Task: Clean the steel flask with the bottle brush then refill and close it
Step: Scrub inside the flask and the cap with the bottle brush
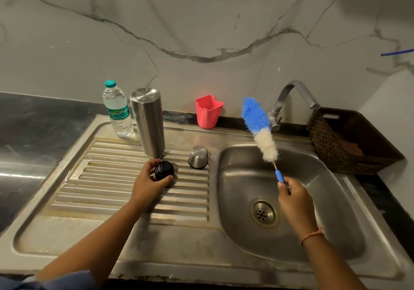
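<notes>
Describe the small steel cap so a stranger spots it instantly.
Find the ribbed steel drainboard left of the sink basin. At its right edge stands a small domed steel cap. Unlike the tall steel flask and the black round stopper nearby, it is short, shiny and untouched.

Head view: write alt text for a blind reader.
A person's right hand holds a blue-and-white bottle brush above the sink basin, while the left hand grips a black stopper on the drainboard. Behind it stand the steel flask, a steel cap and a water bottle.
</notes>
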A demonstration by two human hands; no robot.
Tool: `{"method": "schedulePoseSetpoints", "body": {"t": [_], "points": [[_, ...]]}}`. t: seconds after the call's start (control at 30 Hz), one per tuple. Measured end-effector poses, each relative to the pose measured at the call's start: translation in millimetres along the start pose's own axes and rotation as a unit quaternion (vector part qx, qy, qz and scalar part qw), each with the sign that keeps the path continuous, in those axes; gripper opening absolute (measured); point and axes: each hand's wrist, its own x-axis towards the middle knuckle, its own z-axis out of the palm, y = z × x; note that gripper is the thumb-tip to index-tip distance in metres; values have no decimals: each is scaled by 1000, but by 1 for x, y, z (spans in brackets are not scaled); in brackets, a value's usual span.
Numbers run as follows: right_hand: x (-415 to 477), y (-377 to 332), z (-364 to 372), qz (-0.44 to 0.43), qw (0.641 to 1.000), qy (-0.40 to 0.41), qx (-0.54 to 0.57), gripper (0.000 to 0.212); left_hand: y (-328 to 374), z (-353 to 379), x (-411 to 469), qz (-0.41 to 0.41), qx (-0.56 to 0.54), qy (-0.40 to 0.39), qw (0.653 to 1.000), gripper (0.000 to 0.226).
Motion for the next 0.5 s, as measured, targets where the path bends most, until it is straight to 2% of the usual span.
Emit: {"method": "schedulePoseSetpoints", "body": {"t": [0.13,0.2,0.33,0.5], "points": [[-2,1,4,8,1000,3,-6,24,-2,0,-1,5,25,-9,1000,78],[-1,2,5,9,1000,5,-16,23,-7,-1,-4,12,61,26,998,87],[4,2,1,-6,999,18,-47,20,-9,6,-27,52,147,106,982,78],[29,-17,-17,-88,988,47,-117,27,1,14,-33,187,285,104,934,62]]}}
